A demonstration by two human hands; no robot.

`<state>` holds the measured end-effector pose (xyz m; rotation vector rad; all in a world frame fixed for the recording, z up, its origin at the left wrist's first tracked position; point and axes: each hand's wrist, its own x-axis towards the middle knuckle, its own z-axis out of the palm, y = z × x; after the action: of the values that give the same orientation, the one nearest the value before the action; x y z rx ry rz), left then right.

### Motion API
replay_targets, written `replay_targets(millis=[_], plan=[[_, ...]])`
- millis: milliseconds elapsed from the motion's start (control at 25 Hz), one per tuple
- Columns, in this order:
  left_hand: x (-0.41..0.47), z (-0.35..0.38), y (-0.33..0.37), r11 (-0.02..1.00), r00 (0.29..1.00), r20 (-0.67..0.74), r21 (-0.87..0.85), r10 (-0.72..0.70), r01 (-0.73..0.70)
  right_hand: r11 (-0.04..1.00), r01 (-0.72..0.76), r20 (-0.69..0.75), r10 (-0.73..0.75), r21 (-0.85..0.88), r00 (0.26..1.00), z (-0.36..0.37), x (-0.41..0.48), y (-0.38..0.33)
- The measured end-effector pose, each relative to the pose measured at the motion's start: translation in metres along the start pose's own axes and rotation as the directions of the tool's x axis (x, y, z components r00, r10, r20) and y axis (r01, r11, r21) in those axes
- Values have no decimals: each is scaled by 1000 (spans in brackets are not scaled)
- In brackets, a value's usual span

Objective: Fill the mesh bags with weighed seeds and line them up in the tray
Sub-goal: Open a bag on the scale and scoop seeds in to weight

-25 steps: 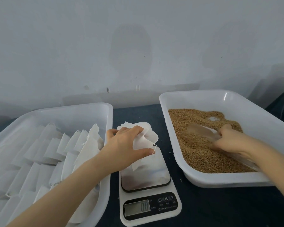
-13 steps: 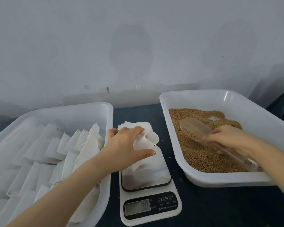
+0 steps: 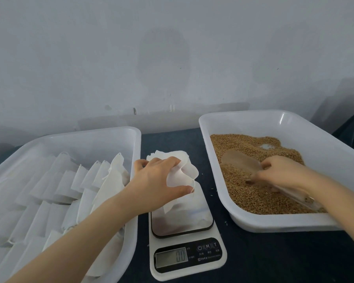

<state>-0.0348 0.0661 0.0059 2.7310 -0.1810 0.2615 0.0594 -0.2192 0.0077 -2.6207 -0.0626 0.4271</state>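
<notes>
My left hand (image 3: 157,180) grips the crumpled top of a white mesh bag (image 3: 184,170) that stands on the steel plate of a kitchen scale (image 3: 184,252); the display reads 0.0. My right hand (image 3: 282,172) holds a clear plastic scoop (image 3: 241,162) by its handle, with the bowl pushed into the brown seeds (image 3: 249,193). The seeds lie in a white tray (image 3: 274,223) on the right. On the left, a second white tray (image 3: 131,231) holds several white bags (image 3: 86,180) lined up in rows.
The trays and scale stand on a dark blue tabletop (image 3: 274,258) against a pale wall (image 3: 172,58). A few loose seeds lie on the tabletop between the scale and the seed tray.
The scoop was raised above the seeds half a second ago; it has now dipped back down into them. My left hand and the bag have stayed in place.
</notes>
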Motion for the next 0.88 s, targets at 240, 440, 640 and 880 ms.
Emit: replay_targets(millis=[240, 440, 640, 880], plan=[[0, 0, -1, 999, 999, 20, 23, 25, -26, 962, 10, -21, -4, 272, 1000, -3, 2, 2], [2, 0, -1, 997, 998, 34, 50, 48, -50, 973, 73, -69, -59, 220, 996, -1, 1, 2], [2, -2, -1, 998, 996, 61, 10, 60, -61, 975, 186, -261, -150, 121, 954, -13, -13, 7], [2, -3, 0, 990, 995, 86, -136, 52, -40, 946, 324, -349, -308, -15, 885, -40, -58, -9]])
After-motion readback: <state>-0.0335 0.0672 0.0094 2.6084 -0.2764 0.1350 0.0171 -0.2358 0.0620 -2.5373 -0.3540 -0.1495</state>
